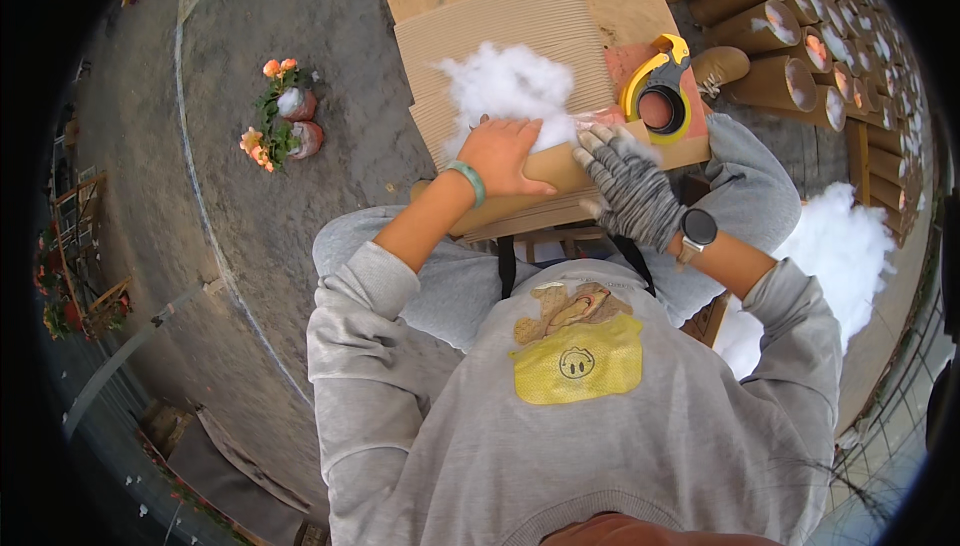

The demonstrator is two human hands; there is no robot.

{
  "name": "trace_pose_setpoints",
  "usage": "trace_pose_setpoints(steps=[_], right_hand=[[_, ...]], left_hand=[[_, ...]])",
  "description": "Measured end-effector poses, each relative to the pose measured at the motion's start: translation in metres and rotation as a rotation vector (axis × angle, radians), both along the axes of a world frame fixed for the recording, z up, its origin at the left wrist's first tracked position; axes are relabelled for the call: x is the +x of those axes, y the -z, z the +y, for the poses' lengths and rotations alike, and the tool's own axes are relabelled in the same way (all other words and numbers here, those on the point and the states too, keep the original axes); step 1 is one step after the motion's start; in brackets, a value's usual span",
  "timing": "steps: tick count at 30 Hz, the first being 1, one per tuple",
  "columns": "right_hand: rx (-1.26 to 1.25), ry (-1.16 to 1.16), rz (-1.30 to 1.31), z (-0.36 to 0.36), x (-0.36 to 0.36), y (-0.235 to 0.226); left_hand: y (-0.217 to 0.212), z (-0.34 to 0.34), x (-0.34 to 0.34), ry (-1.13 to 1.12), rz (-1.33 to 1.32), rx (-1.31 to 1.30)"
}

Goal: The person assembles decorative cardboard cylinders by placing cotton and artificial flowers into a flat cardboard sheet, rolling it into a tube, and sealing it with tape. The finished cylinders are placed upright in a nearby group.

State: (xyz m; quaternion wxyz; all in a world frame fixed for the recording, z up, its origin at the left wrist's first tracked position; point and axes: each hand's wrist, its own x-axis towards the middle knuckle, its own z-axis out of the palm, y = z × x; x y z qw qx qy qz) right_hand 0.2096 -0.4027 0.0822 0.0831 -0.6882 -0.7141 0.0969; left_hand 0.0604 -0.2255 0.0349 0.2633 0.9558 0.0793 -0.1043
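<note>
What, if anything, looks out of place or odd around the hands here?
One mismatch: the right hand wears a striped grey glove, while the left hand is bare. Otherwise, nothing clearly stands out.

I'm wearing a yellow-patched grey sweatshirt (590,446), grey trousers (755,161), green bangle (468,182), black-faced watch (699,228) and a striped glove (640,211) on my right hand (628,186).

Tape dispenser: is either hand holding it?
No, the yellow tape dispenser rests on the board, while the left hand and gloved right hand are both on the cardboard.
</note>
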Motion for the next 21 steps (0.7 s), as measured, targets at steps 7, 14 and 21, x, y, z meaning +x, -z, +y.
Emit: trace_pose_setpoints(steps=[7, 14, 21], right_hand=[[0.065, 0.180, -0.019, 0.078, 0.020, 0.048], [-0.289, 0.318, 0.307, 0.119, 0.047, 0.035], [-0.799, 0.607, 0.607, 0.220, 0.011, 0.036]], left_hand=[[0.000, 0.053, 0.019, -0.264, 0.215, -0.256], [0.016, 0.051, 0.034, -0.088, -0.044, -0.193], [0.017, 0.034, 0.036, -0.105, 0.183, -0.165]])
